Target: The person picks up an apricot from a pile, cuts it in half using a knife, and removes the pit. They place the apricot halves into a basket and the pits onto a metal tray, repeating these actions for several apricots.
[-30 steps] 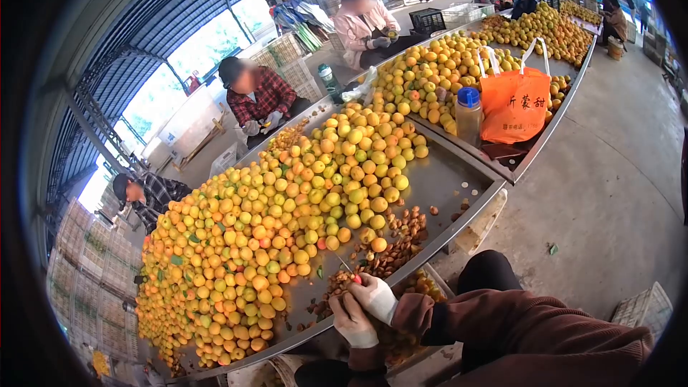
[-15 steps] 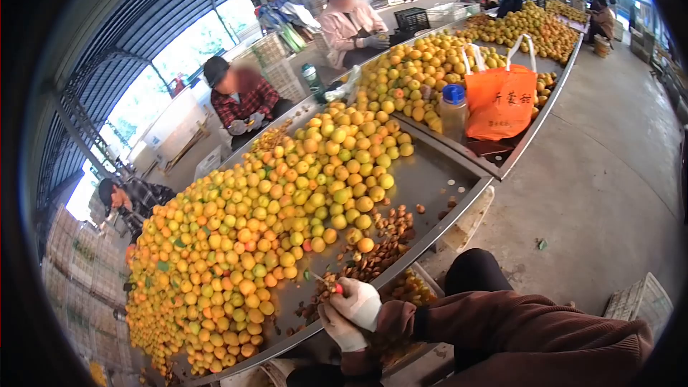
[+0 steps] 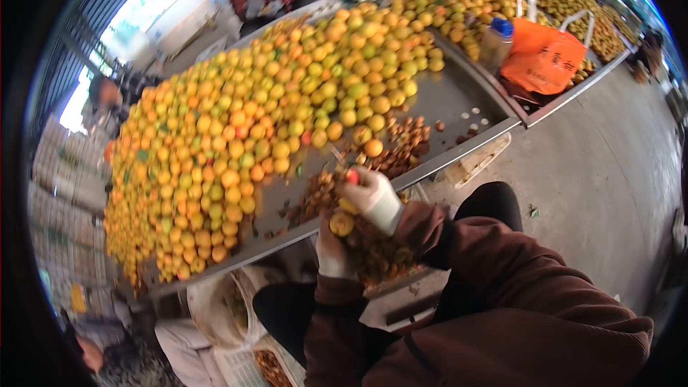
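Leftward, yellow stone fruits (image 3: 261,118) cover a metal table (image 3: 466,93). At its near edge, the left hand (image 3: 332,251) cups a seemingly cut fruit (image 3: 341,225), just near-left of the right hand (image 3: 374,197), which grips a red-handled knife (image 3: 352,176) pointing far-left. Farther right, an orange bag (image 3: 541,61) apparently reads 沂蒙甜; smaller print is illegible.

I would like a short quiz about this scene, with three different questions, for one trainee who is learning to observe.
1. Which colour is the handle of the tool in the right hand? a) blue b) red c) green
2. True or false: in the picture, the orange bag is left of the blue-capped bottle.
3. Complete: the left hand holds a yellow ____.

Key: 1. b, red. 2. False; the bag is right of the bottle. 3. fruit.
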### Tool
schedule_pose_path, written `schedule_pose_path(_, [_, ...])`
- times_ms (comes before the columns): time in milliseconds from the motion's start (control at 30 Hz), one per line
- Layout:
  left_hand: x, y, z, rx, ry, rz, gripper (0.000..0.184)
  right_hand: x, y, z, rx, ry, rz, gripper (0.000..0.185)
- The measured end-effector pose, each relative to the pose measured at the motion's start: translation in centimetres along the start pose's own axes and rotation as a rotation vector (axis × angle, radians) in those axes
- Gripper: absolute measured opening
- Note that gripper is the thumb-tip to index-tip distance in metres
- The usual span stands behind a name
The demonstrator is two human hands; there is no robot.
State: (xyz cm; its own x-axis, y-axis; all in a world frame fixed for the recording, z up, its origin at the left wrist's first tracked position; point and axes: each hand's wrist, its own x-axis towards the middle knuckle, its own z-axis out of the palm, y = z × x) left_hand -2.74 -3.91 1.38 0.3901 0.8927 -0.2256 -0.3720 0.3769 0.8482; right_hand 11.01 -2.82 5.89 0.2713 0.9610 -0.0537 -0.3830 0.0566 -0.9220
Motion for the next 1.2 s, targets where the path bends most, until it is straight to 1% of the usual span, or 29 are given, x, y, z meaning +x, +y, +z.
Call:
schedule_pose_path(33, [-0.5, 0.5, 0.4, -0.011, 0.035, 0.001, 0.031, -0.1, -0.6, -0.6, -0.121, -0.011, 0.013, 0.014])
schedule_pose_path(67, [-0.5, 1.6, 1.8, 0.11, 0.109, 0.063, 0.032, 0.4, -0.5, -1.2, -0.439, -0.038, -0.033, 0.02])
schedule_pose_path(100, [-0.4, 2.2, 2.7, 0.236, 0.181, 0.118, 0.032, -0.1, -0.4, -1.7, -0.56, -0.115, -0.044, 0.022])
schedule_pose_path(133, [-0.1, 2.3, 2.7, 0.231, 0.201, 0.118, 0.032, -0.4, -1.0, -1.5, -0.677, -0.191, -0.065, 0.025])
schedule_pose_path(200, [0.2, 2.2, 2.7, -0.276, 0.226, -0.019, 0.033, -0.3, -0.8, -1.6, -0.772, -0.073, -0.245, 0.025])
schedule_pose_path(233, [-0.3, 1.6, 2.7, -0.282, 0.234, -0.031, 0.033, 1.0, 1.0, -1.9, -0.485, -0.007, -0.188, 0.024])
schedule_pose_path(267, [-0.6, 1.2, 2.8, -0.277, 0.243, -0.052, 0.036, 0.3, -1.9, -0.8, -0.148, 0.09, 0.011, 0.024])
schedule_pose_path(333, [-0.2, 0.9, 3.3, -0.27, 0.244, -0.065, 0.044, 0.1, -4.1, -0.8, 0.16, 0.037, 0.079, 0.022])
schedule_pose_path(367, [0.2, 0.1, 3.2, -0.338, 0.192, -0.1, 0.048, 0.1, -4.4, -0.4, 0.23, 0.028, 0.042, 0.026])
schedule_pose_path(400, [0.0, -0.6, 3.3, -0.34, 0.189, -0.099, 0.048, 0.1, -4.3, -0.3, 0.228, 0.028, 0.039, 0.026])
schedule_pose_path(467, [-0.6, -0.3, 5.0, -0.14, 0.135, 0.09, 0.049, 0.4, -4.0, 0.0, 0.339, 0.028, -0.041, 0.027])
schedule_pose_path(500, [-0.9, 0.0, 5.6, -0.043, 0.153, 0.088, 0.049, 0.3, -4.3, 0.3, 0.298, 0.045, 0.013, 0.024])
schedule_pose_path(533, [-0.8, -0.1, 5.3, -0.046, 0.153, 0.09, 0.049, 0.1, -4.3, 0.4, 0.294, 0.042, 0.013, 0.024])
schedule_pose_path(600, [-0.4, -0.8, 4.7, 0.129, 0.092, 0.102, 0.035, -0.2, -4.1, 0.5, 0.227, 0.033, -0.032, 0.019])
schedule_pose_path(633, [0.0, -2.1, 4.6, 0.12, 0.094, 0.107, 0.035, -0.1, -3.8, 0.4, 0.179, 0.066, -0.013, 0.017])
schedule_pose_path(667, [0.7, -3.4, 4.7, -0.006, 0.177, 0.148, 0.033, 0.1, -3.0, 0.4, 0.173, 0.052, -0.02, 0.017])
schedule_pose_path(700, [1.5, -4.3, 4.8, -0.133, 0.256, 0.197, 0.034, 0.3, -1.7, 0.5, 0.138, 0.093, -0.133, 0.015])
schedule_pose_path(733, [1.7, -3.6, 5.3, -0.139, 0.256, 0.222, 0.034, 0.2, -1.6, 1.2, 0.108, 0.133, -0.246, 0.013])
schedule_pose_path(767, [1.6, -3.2, 5.6, 0.035, 0.257, 0.303, 0.029, -0.3, -1.7, 1.2, -0.19, 0.106, -0.367, 0.01])
schedule_pose_path(800, [0.8, -3.1, 5.9, 0.212, 0.263, 0.368, 0.025, -0.6, -1.6, 1.3, -0.189, 0.097, -0.364, 0.01])
schedule_pose_path(833, [-0.4, -1.3, 7.5, 0.536, 0.322, 0.647, 0.025, -1.6, -2.4, 1.8, -0.285, 0.099, -0.391, 0.009])
schedule_pose_path(867, [-0.2, -1.8, 7.2, 0.535, 0.327, 0.641, 0.025, -2.0, -2.9, 2.1, -0.382, 0.1, -0.422, 0.008])
schedule_pose_path(900, [0.2, -2.6, 6.7, 0.42, 0.367, 0.557, 0.025, -1.8, -2.5, 2.6, -0.409, 0.118, -0.49, 0.017])
schedule_pose_path(933, [0.2, -3.1, 6.3, 0.308, 0.404, 0.467, 0.025, 0.0, -0.2, 2.6, 0.077, 0.201, -0.331, 0.021])
schedule_pose_path(967, [0.2, -2.8, 6.6, -0.031, 0.368, 0.334, 0.026, 0.1, -1.5, 2.6, 0.192, 0.193, -0.201, 0.023])
schedule_pose_path(1000, [0.3, -2.6, 6.2, 0.479, 0.419, 0.504, 0.028, 0.2, -2.8, 2.5, 0.306, 0.186, -0.069, 0.025])
schedule_pose_path(1067, [0.4, -2.5, 5.5, 0.485, 0.358, 0.53, 0.019, 0.7, -3.6, 2.1, 0.432, 0.141, 0.052, 0.032])
schedule_pose_path(1133, [0.7, -2.5, 4.9, 0.44, 0.3, 0.533, 0.019, 1.5, -2.8, 1.1, 0.545, 0.041, 0.053, 0.034])
schedule_pose_path(1200, [0.7, -2.6, 4.6, 0.393, 0.238, 0.529, 0.021, 1.9, -2.4, 0.6, 0.583, 0.081, 0.094, 0.033])
